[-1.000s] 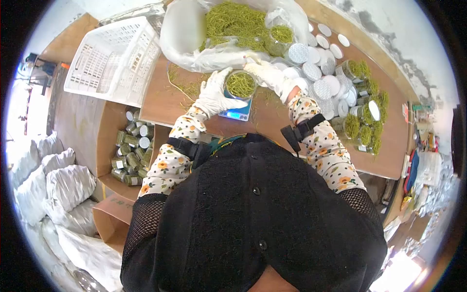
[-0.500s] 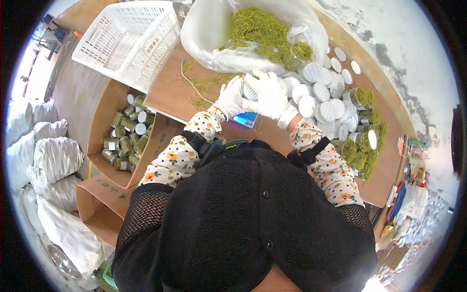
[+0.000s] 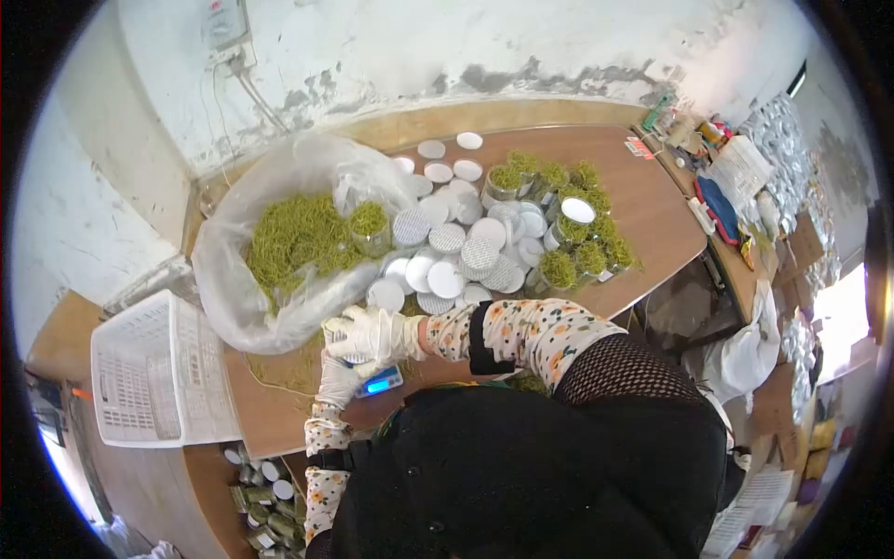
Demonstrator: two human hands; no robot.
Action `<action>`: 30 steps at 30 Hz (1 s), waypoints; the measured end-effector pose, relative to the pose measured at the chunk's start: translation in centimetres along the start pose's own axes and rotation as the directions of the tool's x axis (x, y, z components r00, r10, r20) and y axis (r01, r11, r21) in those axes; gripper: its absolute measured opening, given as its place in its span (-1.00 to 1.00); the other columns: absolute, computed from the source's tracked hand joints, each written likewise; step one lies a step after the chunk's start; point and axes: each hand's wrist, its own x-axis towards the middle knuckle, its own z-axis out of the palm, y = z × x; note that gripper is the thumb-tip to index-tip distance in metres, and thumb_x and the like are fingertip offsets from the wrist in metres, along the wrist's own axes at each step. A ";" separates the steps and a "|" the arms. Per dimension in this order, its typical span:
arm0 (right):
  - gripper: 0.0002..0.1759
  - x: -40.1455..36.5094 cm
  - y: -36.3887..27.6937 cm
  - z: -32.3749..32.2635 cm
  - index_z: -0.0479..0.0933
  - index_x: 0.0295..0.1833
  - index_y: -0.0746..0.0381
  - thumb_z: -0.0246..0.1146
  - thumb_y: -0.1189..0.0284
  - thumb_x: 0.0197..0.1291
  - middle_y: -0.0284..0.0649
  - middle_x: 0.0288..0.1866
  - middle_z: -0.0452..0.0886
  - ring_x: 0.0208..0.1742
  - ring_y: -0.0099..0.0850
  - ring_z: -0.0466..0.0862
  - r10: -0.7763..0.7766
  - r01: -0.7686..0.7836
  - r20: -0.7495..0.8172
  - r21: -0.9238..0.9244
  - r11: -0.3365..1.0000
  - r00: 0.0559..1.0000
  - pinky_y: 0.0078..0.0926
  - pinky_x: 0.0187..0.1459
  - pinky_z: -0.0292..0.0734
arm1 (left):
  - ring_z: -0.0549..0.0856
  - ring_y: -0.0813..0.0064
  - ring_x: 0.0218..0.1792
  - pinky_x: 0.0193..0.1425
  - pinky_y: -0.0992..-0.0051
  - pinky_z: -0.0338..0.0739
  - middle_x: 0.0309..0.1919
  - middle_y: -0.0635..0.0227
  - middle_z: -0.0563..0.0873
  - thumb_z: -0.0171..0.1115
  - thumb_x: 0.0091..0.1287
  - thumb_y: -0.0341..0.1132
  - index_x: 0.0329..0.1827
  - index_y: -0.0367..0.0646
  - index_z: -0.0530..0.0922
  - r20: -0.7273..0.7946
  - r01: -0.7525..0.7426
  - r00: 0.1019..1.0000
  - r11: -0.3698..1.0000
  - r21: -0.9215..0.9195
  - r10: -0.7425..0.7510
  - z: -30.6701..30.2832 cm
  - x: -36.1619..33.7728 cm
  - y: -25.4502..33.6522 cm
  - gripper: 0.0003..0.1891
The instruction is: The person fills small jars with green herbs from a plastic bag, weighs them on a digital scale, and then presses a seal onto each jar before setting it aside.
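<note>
Both hands wear white gloves and meet at the table's near edge, beside a small blue-lit scale [image 3: 379, 382]. My left hand [image 3: 337, 377] is wrapped round a jar [image 3: 354, 359] with a patterned lid, mostly hidden by the gloves. Over the top of that jar, my right hand [image 3: 372, 335] closes with bent fingers. Just beyond them lies a clear plastic bag [image 3: 223, 270] of green dried strands [image 3: 298, 238], with an open filled jar [image 3: 369, 228] at its right side. Many white round lids [image 3: 447, 238] are heaped to the right of the bag.
Several open jars [image 3: 559, 268] overflowing with green strands stand right of the lids on the brown table [image 3: 652, 205]. A white crate [image 3: 140, 373] is at the left. Below it, a cardboard box [image 3: 214, 494] holds closed jars [image 3: 270, 503]. Assorted goods [image 3: 740, 172] lie far right.
The head view has swung to the right, so the table's contents appear farther left and more wall shows. Both hands remain together around the jar by the scale.
</note>
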 end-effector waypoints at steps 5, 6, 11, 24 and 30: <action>-0.23 0.3 -1.4 -2.7 0.46 0.28 -0.01 0.43 -0.04 -0.08 0.07 0.32 0.34 0.18 0.14 0.48 0.140 -0.154 0.168 0.073 0.985 0.976 0.07 0.05 0.55 | 0.41 0.23 0.39 0.54 0.18 0.13 0.34 0.20 0.45 0.64 -0.23 0.06 0.43 -0.07 0.30 0.090 -0.033 0.995 0.657 0.753 -0.053 -2.9 0.4 2.7 0.08; -0.20 0.0 -1.5 -2.8 0.44 0.30 0.00 0.44 -0.03 -0.09 0.07 0.34 0.33 0.19 0.13 0.47 0.142 -0.152 0.167 0.049 0.987 0.976 0.08 0.05 0.54 | 0.41 0.22 0.40 0.54 0.14 0.12 0.35 0.20 0.46 0.62 -0.24 0.11 0.43 -0.05 0.31 0.129 -0.027 0.985 0.629 0.777 -0.117 -3.3 0.9 2.9 0.09; -0.13 -0.4 -0.8 -2.5 0.39 0.36 0.05 0.47 0.03 -0.12 0.09 0.38 0.27 0.24 0.11 0.45 0.089 -0.079 0.250 -0.047 0.996 0.964 0.13 0.04 0.54 | 0.38 0.20 0.45 0.53 -0.06 0.02 0.38 0.19 0.47 0.53 -0.11 0.16 0.45 0.00 0.30 0.103 -0.034 0.865 0.146 0.989 -0.491 -4.1 -0.4 7.6 0.01; -0.27 4.8 -2.1 -7.9 0.39 0.24 0.14 0.38 0.15 -0.08 0.08 0.15 0.44 0.12 0.13 0.52 0.334 -0.238 -0.293 0.318 0.918 0.896 0.04 0.11 0.52 | 0.56 0.13 0.22 0.13 0.09 0.64 0.38 0.25 0.42 0.15 0.35 0.26 0.52 0.06 0.24 -0.086 0.148 0.918 0.538 -0.830 -0.386 -1.1 -1.6 13.3 -0.23; -0.37 6.0 -5.0 -10.6 0.38 0.31 0.10 0.31 0.12 0.15 0.07 0.25 0.39 0.18 0.16 0.48 0.345 -0.279 -0.301 0.240 0.930 0.889 0.05 0.16 0.47 | 0.48 0.22 0.32 0.31 0.15 0.52 0.38 0.20 0.43 0.20 0.37 0.17 0.48 -0.06 0.29 -0.329 -0.130 0.885 0.502 -0.855 -0.331 0.2 -0.2 15.4 -0.27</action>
